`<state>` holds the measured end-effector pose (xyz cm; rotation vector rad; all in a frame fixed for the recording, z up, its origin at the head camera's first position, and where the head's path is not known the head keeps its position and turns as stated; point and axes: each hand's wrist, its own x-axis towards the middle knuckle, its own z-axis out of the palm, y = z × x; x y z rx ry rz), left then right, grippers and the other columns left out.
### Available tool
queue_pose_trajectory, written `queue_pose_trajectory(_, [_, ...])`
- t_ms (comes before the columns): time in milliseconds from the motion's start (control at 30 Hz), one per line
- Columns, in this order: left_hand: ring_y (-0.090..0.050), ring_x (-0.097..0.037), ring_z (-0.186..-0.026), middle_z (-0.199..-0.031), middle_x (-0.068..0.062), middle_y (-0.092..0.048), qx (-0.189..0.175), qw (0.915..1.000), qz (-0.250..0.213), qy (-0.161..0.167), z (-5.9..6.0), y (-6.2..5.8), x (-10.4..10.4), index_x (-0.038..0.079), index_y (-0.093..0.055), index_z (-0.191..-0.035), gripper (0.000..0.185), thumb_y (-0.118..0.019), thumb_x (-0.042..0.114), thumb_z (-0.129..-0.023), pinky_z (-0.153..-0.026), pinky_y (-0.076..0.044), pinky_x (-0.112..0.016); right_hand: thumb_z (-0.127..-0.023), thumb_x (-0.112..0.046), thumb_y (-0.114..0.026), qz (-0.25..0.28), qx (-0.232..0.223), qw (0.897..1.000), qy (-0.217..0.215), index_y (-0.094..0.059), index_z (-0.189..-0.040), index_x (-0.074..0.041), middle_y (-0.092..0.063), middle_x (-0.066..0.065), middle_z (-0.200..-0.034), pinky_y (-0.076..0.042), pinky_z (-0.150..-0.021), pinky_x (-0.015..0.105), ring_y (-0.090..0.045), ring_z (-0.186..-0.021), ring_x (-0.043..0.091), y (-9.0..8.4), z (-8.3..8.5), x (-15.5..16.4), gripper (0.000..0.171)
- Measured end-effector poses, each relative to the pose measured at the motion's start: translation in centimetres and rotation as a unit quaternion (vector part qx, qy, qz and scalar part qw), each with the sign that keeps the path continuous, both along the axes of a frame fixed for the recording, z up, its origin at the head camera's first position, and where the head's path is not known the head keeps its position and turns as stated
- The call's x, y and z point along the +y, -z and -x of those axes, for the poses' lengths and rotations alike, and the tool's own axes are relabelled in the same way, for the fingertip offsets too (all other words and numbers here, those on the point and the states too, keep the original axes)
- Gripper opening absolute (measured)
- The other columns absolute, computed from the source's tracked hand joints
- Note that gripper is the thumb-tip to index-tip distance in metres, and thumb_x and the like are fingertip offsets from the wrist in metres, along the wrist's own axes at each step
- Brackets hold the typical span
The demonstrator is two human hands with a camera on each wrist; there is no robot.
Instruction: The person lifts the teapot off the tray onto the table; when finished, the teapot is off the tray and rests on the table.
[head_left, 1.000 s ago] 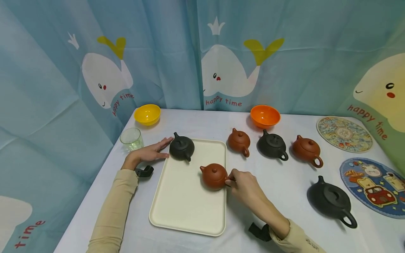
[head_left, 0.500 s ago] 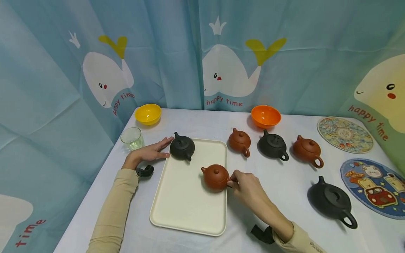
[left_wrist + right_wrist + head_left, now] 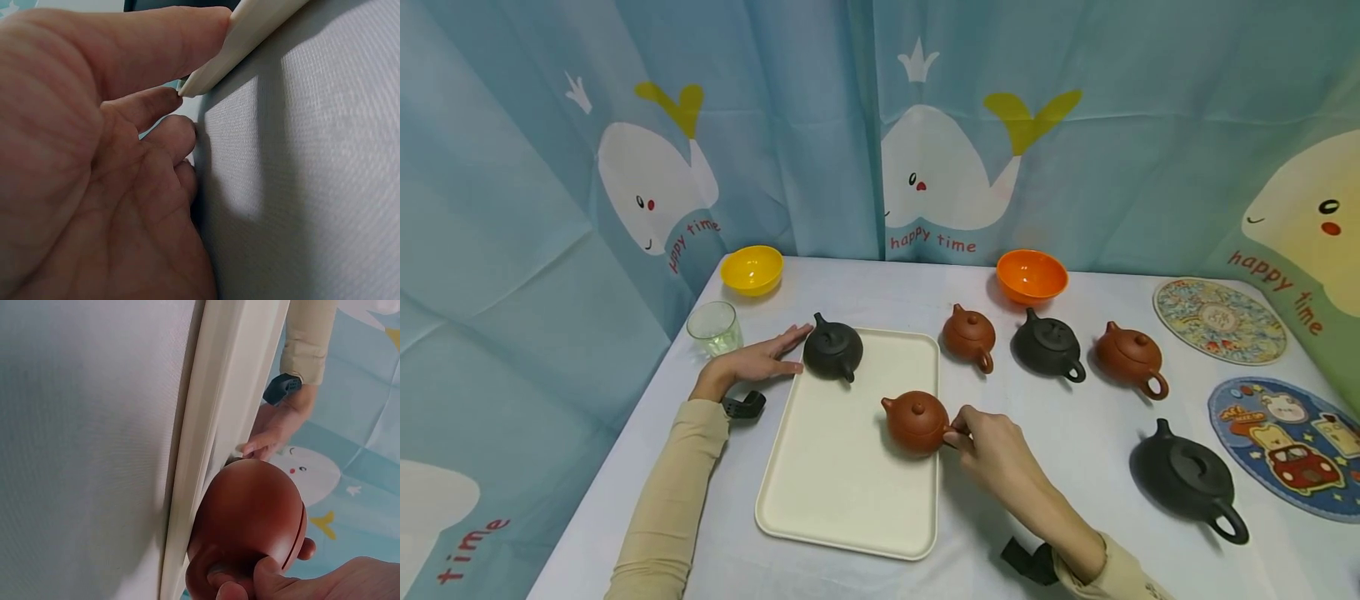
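My right hand (image 3: 998, 452) pinches the handle of a reddish-brown clay teapot (image 3: 916, 423) between thumb and fingers. This teapot is at the right rim of a cream tray (image 3: 842, 492), its spout pointing left; I cannot tell whether it touches the tray. In the right wrist view its rounded side (image 3: 250, 509) is close by the tray's rim. My left hand (image 3: 751, 363) lies along the tray's upper left edge, its thumb (image 3: 169, 47) against the rim. Beside those fingers, a black teapot (image 3: 832, 350) sits in the tray's upper left corner.
Right of the tray stand two brown teapots (image 3: 969, 335) (image 3: 1129, 357), a black one (image 3: 1047, 343) and a larger black one (image 3: 1183, 471). A yellow bowl (image 3: 752, 271), a glass (image 3: 713, 329) and an orange bowl (image 3: 1032, 277) line the back. Two round mats (image 3: 1220, 321) (image 3: 1288, 446) lie far right.
My right hand has shifted slightly to the right with the brown teapot, toward the tray's right rim. The left hand and the black teapot in the tray stay put.
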<state>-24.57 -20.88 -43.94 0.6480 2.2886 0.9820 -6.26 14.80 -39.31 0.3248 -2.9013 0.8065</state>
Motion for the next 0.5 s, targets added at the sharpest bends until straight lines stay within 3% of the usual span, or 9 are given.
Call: queue_pose_trajectory(500, [0.007,-0.033,-0.151,-0.164,-0.016,0.004,-0.004,1.0,0.001,-0.001,-0.31,-0.36,0.02,0.015,-0.008,-0.158,0.084,-0.061,0.031,-0.096,-0.119,0.001,-0.058,-0.082,-0.006,-0.075,0.001,0.014,1.0,0.011,-0.063,-0.076,-0.009,-0.068,0.0,-0.071,-0.042,-0.055,0.029,-0.056,-0.061,0.013,-0.09,-0.58,0.42,0.015])
